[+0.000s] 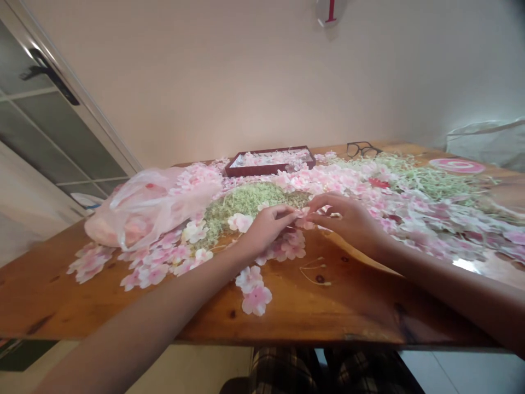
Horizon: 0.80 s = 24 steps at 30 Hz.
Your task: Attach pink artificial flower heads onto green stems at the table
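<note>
Above the middle of the table, a small pink artificial flower [304,218] is pinched between my two hands. My left hand [270,225] has its thumb and fingertips closed at the flower's left side. On the other side, the curled fingers of my right hand [348,221] close on its right edge. Below my left hand lie loose pink and white fabric blossoms [256,300]. Near them on the wood are a few thin pale stamen wires [314,273] with small tips. A pile of green stems [250,200] sits just behind my left hand.
A pink plastic bag [131,210] stands at the left. A dark red box [268,161] holding blossoms is at the back. Eyeglasses [363,149] lie near the wall. Many blossoms [422,219] and green stems [443,178] spread over the right of the wooden table [348,320].
</note>
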{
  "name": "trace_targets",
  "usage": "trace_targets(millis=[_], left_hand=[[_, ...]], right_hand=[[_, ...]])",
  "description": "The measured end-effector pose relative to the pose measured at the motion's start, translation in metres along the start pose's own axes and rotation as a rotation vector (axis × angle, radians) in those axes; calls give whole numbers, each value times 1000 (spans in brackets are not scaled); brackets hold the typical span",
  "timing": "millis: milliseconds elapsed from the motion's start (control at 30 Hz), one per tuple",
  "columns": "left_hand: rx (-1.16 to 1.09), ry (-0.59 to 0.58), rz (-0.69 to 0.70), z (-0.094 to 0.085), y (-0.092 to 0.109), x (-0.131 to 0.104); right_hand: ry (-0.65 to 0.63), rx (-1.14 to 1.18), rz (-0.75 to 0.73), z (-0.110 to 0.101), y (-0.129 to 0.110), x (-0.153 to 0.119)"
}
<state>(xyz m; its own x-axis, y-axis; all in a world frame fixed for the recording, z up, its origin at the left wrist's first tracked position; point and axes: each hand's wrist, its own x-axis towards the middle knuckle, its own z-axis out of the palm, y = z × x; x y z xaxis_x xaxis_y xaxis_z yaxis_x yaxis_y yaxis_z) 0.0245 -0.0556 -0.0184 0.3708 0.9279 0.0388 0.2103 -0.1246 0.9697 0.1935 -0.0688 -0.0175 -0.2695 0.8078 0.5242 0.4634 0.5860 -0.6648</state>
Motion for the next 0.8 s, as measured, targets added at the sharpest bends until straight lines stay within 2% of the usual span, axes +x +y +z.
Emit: trace_targets(millis=[233, 333, 467, 600, 800], left_hand=[[-41, -41, -9, 5, 10, -7], [29, -39, 41, 5, 10, -9], [132, -2, 122, 3, 6, -6], [125, 0, 117, 1, 3, -2], [132, 12, 116, 0, 1, -1]], right_hand=[[-10, 232, 109, 4, 3, -2], [14, 347, 136, 6, 4, -2], [-18, 454, 186, 6, 5, -2], [-49, 484, 285, 3, 4, -1], [-45, 476, 313, 1, 1, 0]])
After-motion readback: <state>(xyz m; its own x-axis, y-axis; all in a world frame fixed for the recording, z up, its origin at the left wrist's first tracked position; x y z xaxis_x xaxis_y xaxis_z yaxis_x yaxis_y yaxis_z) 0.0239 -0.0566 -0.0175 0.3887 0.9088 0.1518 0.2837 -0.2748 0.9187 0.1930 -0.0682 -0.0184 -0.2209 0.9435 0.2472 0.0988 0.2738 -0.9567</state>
